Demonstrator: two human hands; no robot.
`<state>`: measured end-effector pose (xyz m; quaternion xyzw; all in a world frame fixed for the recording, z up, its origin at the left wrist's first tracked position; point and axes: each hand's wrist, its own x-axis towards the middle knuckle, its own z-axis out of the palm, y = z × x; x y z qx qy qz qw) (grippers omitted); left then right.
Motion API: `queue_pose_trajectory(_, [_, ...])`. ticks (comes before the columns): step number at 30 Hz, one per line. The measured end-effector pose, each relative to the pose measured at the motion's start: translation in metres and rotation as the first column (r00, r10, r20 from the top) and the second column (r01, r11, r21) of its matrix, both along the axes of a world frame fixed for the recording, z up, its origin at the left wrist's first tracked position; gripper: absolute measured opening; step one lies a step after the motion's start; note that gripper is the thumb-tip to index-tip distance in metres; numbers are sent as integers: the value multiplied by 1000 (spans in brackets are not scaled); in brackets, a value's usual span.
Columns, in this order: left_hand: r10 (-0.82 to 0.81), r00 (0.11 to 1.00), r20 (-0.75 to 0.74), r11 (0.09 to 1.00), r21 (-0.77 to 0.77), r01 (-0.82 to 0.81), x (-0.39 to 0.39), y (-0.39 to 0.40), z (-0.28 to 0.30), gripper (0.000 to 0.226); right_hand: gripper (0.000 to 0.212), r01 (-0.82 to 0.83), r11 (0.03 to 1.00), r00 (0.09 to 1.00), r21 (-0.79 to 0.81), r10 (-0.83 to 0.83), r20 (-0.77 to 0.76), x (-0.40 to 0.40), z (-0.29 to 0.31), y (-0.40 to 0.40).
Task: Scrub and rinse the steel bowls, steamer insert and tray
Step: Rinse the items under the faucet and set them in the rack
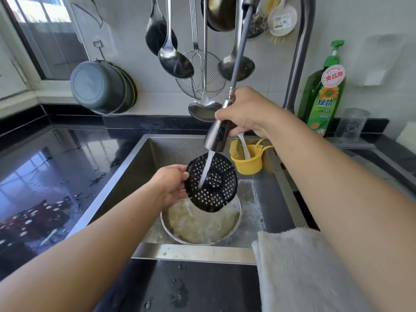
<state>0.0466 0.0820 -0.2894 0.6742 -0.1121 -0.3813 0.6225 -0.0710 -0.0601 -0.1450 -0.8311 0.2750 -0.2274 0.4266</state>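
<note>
left grip: left hand (172, 184) pinches rim of black perforated steamer insert (211, 182), held tilted over the sink (126, 174)
right grip: right hand (246, 111) wrapped round pull-out sprayer head (217, 134)
water: stream hits insert just right of left grip
below left grip: steel bowl (201, 224), murky water
right-front: white towel (299, 266) on tabletop edge

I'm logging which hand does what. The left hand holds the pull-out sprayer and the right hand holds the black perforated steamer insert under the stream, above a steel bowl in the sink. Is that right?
Not quite: the hands are swapped. In the head view the right hand grips the pull-out sprayer, and the left hand holds the black perforated steamer insert under the stream, above the steel bowl in the sink.
</note>
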Motion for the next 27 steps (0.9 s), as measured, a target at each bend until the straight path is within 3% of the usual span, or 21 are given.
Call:
queue_pose_trajectory(9, [69, 997, 28, 998, 13, -69, 4, 11, 6, 34, 25, 163, 958, 973, -238, -196, -121, 1, -8, -20])
queue_pose_trajectory(15, [63, 998, -13, 997, 44, -62, 1, 14, 4, 33, 27, 140, 980, 989, -138, -145, -30, 22, -9, -9])
queue_pose_trajectory(21, [67, 995, -70, 998, -1, -68, -5, -3, 14, 28, 17, -48, 998, 998, 52, 46, 51, 12, -2, 0])
queue_pose_trajectory(23, [65, 998, 8, 997, 28, -65, -5, -12, 19, 20, 16, -55, 998, 998, 30, 56, -7, 2, 0, -2])
queue_pose_trajectory(25, [-15, 974, 227, 988, 151, -19, -2, -18, 25, 8, 17, -52, 999, 997, 0, 52, -49, -5, 3, -7])
queue_pose_trajectory(27, [-193, 871, 452, 943, 332, 36, -1, -18, 35, 5, 17, -81, 997, 995, -16, 80, -59, -11, 5, -13])
